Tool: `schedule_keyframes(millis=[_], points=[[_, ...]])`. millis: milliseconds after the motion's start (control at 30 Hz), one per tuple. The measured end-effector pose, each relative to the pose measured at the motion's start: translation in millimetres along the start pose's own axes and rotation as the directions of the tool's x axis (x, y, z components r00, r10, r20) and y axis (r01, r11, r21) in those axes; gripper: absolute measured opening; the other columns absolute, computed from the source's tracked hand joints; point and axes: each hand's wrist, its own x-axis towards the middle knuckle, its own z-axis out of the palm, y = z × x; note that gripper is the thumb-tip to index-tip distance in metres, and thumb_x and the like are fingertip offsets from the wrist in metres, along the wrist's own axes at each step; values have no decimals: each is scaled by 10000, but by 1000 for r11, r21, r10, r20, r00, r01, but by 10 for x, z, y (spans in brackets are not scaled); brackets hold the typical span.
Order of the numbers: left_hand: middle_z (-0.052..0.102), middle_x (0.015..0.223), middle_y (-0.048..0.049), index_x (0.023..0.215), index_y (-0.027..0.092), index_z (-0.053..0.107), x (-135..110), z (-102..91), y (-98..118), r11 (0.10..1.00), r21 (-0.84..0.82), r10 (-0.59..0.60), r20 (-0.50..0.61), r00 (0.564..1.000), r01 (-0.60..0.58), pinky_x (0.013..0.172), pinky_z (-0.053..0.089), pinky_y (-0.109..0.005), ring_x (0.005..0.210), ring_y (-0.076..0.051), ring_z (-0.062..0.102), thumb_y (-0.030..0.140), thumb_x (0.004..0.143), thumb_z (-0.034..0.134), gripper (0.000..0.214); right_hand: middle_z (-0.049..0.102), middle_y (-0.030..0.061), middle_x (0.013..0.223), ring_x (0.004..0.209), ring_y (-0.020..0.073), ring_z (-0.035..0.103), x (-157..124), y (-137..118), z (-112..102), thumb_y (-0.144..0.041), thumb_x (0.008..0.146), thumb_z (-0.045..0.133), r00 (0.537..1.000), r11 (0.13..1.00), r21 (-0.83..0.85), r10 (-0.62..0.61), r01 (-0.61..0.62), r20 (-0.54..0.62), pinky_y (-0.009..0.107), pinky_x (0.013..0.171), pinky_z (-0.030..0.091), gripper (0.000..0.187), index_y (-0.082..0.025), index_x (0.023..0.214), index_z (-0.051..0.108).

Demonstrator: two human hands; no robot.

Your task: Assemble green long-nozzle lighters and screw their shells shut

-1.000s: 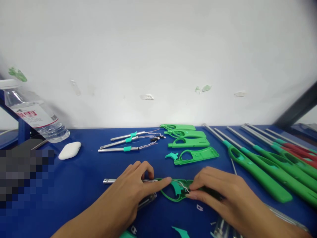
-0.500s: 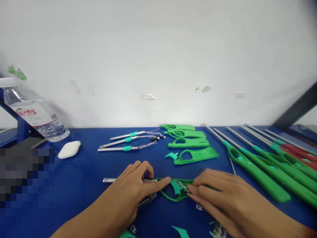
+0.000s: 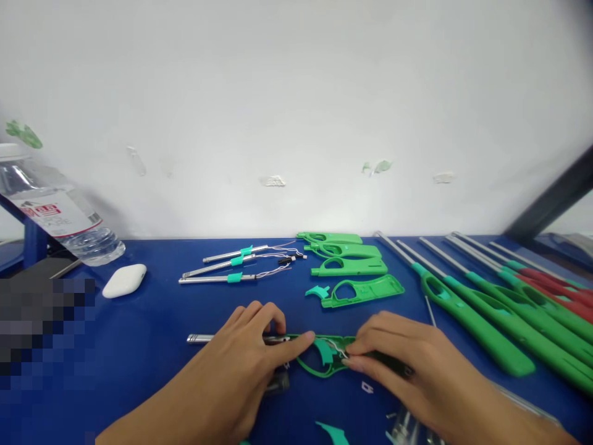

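Far left on your blue table [image 3: 157, 346] there's a water bottle [image 3: 65, 210] leaning over, with a white case [image 3: 124, 280] just right of it. Next along, toward the far side, three loose rods [image 3: 217, 280] lie with their wire ends to the right.

Nearer you, a metal tube [image 3: 199, 339] pokes out left of your left hand [image 3: 257, 355]. That hand lies over the tube's middle, index curled, thumb stretched right to the edge of the green shell [image 3: 319, 372]. Can't tell if the hidden fingers actually grip anything.

Here's the bit that matters: tube and shell sit pretty much in one line, long axis left to right, with the finger loop bulging toward you. The teal trigger [image 3: 325, 352] sits in that loop, and right of it the white wires [image 3: 340, 349] slant from far left to near right, straight into your right hand [image 3: 407, 352]. Thumb and index look pinched on the wire end, so the wires lie left of that grip and your right is the nearer hand. It covers the shell's right end, so no clue what's under there.

Past it on the right, the green-handled lighters [image 3: 482, 334] lie in a row, red-handled ones [image 3: 556, 293] beyond.
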Motion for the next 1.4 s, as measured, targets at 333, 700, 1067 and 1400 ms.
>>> schedule_keyframes(millis=[333,700,1067,1400], points=[[599,1058,-45,1181,270,717,78,-55,149,993,-100,-73,-32,997,69,935,456,-480,928,-237,568,201,1000,640,208,711,0,905,805,164,686,26,-79,83,-255,1062,550,997,999,21,-23,25,-73,275,715,512,132,-255,986,659],[651,997,-17,1065,243,711,93,35,192,981,-170,-107,-102,989,89,910,442,-469,870,-229,606,195,953,724,123,751,-39,873,786,147,701,25,-139,114,-239,1011,643,993,990,137,43,-28,-107,242,706,525,91,-278,952,700],[659,1030,-22,1093,256,690,86,33,209,981,-164,-122,-90,988,106,941,445,-482,899,-236,627,181,956,699,156,535,-64,583,541,124,465,90,-213,121,-374,881,747,927,834,439,374,-334,-6,250,498,342,183,-251,765,678],[663,1044,-18,1100,257,659,103,9,232,980,-177,-99,-68,993,86,975,443,-489,937,-238,645,172,982,649,146,700,-44,650,617,139,607,132,-238,104,-362,782,839,887,729,549,460,-408,48,241,567,428,197,-242,742,688]])
